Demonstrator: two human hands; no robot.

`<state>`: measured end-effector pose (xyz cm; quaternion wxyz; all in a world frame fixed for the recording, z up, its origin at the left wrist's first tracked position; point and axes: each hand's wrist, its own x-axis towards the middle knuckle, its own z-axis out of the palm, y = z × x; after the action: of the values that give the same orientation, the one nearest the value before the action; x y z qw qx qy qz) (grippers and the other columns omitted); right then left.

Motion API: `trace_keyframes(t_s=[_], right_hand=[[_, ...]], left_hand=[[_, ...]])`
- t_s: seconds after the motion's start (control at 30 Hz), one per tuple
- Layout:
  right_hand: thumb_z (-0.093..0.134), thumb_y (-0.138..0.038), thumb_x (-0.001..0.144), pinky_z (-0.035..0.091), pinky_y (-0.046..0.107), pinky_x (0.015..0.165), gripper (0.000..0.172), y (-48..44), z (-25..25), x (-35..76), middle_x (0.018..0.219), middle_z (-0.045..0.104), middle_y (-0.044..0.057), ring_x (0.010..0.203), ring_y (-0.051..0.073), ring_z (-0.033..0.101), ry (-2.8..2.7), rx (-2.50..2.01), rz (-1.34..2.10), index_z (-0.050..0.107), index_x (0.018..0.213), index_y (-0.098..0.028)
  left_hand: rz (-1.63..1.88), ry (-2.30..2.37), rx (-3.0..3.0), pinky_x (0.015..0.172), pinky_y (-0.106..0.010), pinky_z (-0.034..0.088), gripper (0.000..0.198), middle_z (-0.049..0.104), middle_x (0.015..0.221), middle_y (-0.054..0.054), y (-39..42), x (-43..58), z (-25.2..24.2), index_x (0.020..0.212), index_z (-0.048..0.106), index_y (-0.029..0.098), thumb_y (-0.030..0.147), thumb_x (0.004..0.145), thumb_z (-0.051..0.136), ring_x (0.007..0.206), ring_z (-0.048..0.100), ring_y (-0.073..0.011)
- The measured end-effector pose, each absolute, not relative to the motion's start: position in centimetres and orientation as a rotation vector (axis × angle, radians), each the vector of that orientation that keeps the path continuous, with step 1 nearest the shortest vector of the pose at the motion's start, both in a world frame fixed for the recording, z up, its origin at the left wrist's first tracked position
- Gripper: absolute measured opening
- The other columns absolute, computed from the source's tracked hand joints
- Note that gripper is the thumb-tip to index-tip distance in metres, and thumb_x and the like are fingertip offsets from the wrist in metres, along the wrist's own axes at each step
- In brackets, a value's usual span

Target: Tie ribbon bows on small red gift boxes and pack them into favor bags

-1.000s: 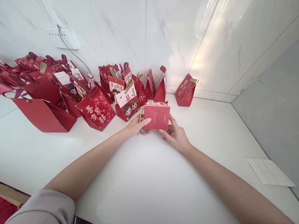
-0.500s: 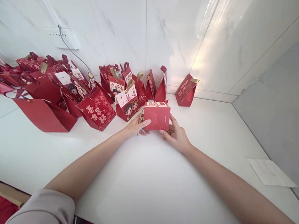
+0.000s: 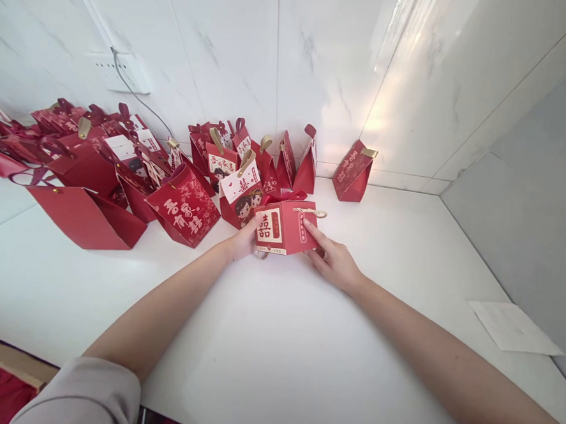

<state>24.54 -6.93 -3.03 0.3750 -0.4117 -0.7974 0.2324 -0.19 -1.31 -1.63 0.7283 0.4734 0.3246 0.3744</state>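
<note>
A small red gift box (image 3: 286,228) with a cream label and gold characters stands upright on the white counter (image 3: 275,339), a gold cord and red ribbon on its top. My left hand (image 3: 243,238) grips its left side, mostly hidden behind the box. My right hand (image 3: 330,260) holds its right side, index finger stretched along the wall of the box. Both hands are closed on it.
Several red gift bags (image 3: 185,206) and boxes crowd the counter behind and to the left, against the marble wall. One red bag (image 3: 352,171) stands apart at the back right. A white paper sheet (image 3: 513,325) lies at the right edge. A wall socket with a cable (image 3: 123,74) sits upper left.
The box has been turned upright between my hands: its plain folded bottom faced me before, and now the labelled side faces me with the cord on top. It sits slightly lower and left.
</note>
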Motion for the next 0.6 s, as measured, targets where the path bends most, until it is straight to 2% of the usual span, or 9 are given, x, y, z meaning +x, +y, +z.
trace_keyframes(t_s=[0.1, 0.17, 0.27, 0.33, 0.37, 0.47, 0.53, 0.6], right_hand=[[0.046, -0.026, 0.096, 0.057, 0.03, 0.068, 0.059, -6.8, -3.4, 24.7, 0.096, 0.068, 0.003, 0.067, 0.015, 0.062, -2.104, -0.987, 0.441, 0.03, 0.152, -0.037], [0.043, -0.024, 0.098, 0.057, 0.03, 0.07, 0.053, -6.7, -3.5, 24.7, 0.09, 0.067, 0.003, 0.069, 0.015, 0.063, -2.111, -0.944, 0.358, 0.037, 0.149, -0.035], [0.037, -0.02, 0.099, 0.056, 0.029, 0.069, 0.048, -6.6, -3.2, 24.6, 0.087, 0.065, 0.003, 0.072, 0.015, 0.064, -2.143, -0.885, 0.268, 0.046, 0.144, -0.034], [0.035, -0.017, 0.099, 0.055, 0.028, 0.069, 0.048, -6.6, -3.0, 24.6, 0.086, 0.065, 0.003, 0.074, 0.015, 0.065, -2.192, -0.843, 0.23, 0.049, 0.142, -0.033], [0.034, -0.016, 0.098, 0.055, 0.028, 0.068, 0.048, -6.7, -2.9, 24.5, 0.085, 0.065, 0.003, 0.075, 0.015, 0.065, -2.215, -0.825, 0.211, 0.049, 0.141, -0.032], [0.034, -0.013, 0.098, 0.053, 0.028, 0.065, 0.048, -6.8, -2.8, 24.4, 0.084, 0.065, 0.003, 0.073, 0.015, 0.064, -2.267, -0.775, 0.132, 0.05, 0.14, -0.03], [0.037, -0.014, 0.097, 0.051, 0.028, 0.063, 0.045, -7.0, -2.7, 24.3, 0.084, 0.066, 0.003, 0.07, 0.015, 0.062, -2.276, -0.739, 0.115, 0.051, 0.138, -0.028], [0.043, -0.019, 0.096, 0.05, 0.03, 0.063, 0.035, -7.4, -2.6, 24.2, 0.08, 0.066, 0.002, 0.065, 0.015, 0.06, -2.195, -0.737, 0.167, 0.055, 0.129, -0.026]], left_hand=[[0.903, 0.784, 0.999, 0.039, -0.02, 0.04, 0.054, 0.065, 0.062, 0.0, -1.0, 0.3, -1.8, 0.102, 0.064, 0.015, 0.063, 0.077, 0.067, 0.043, 0.056, -0.0106], [1.013, 0.774, 0.993, 0.046, -0.018, 0.043, 0.048, 0.065, 0.066, 0.002, -0.9, 0.6, -1.7, 0.104, 0.064, 0.017, 0.055, 0.077, 0.071, 0.049, 0.058, -0.0087], [1.061, 0.696, 1.013, 0.075, -0.025, 0.053, 0.064, 0.072, 0.098, -0.006, -1.2, 0.7, -1.4, 0.12, 0.061, 0.02, 0.065, 0.075, 0.067, 0.089, 0.069, -0.017], [1.031, 0.617, 1.062, 0.091, -0.035, 0.051, 0.083, 0.067, 0.121, -0.01, -1.5, 0.6, -1.2, 0.134, 0.052, 0.022, 0.072, 0.069, 0.067, 0.113, 0.062, -0.0251], [1.019, 0.59, 1.092, 0.096, -0.037, 0.049, 0.09, 0.063, 0.129, -0.011, -1.7, 0.6, -1.1, 0.14, 0.046, 0.024, 0.07, 0.066, 0.071, 0.12, 0.059, -0.0274], [1.017, 0.606, 1.14, 0.104, -0.04, 0.044, 0.097, 0.058, 0.137, -0.011, -2.1, 0.6, -1.2, 0.148, 0.034, 0.028, 0.05, 0.066, 0.081, 0.126, 0.054, -0.0287], [1.032, 0.644, 1.123, 0.105, -0.042, 0.043, 0.088, 0.059, 0.135, -0.012, -2.2, 0.6, -1.3, 0.147, 0.036, 0.025, 0.043, 0.071, 0.078, 0.125, 0.055, -0.0293], [1.042, 0.642, 1.094, 0.104, -0.043, 0.044, 0.079, 0.062, 0.132, -0.012, -2.1, 0.5, -1.4, 0.144, 0.041, 0.022, 0.043, 0.075, 0.073, 0.122, 0.057, -0.0304]])
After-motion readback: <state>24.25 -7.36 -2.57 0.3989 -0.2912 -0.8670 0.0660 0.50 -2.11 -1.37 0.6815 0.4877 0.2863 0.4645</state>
